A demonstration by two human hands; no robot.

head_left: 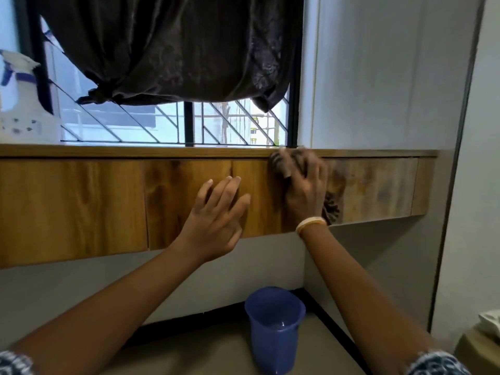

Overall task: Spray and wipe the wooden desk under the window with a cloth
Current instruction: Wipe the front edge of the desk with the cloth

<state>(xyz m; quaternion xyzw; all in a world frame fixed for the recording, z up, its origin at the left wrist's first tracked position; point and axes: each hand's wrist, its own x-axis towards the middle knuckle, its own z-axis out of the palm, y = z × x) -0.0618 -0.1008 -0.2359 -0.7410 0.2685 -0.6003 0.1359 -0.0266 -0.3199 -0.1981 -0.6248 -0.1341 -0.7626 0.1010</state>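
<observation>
Pressing against the front panel of the wooden desk (81,201), the right hand (303,190) is being seen blurred, fingers curled over a dark cloth (331,209) just below the desk's top edge. The left hand (216,217) is being laid flat beside it, fingers straight and spread. A spray bottle (19,96) is being kept well left of both hands; a blue cup (274,328) is standing below them.

Bare forearms, patterned blue-white sleeves (438,364) (both cuffs), a pale bangle (309,222) on the right wrist.
</observation>
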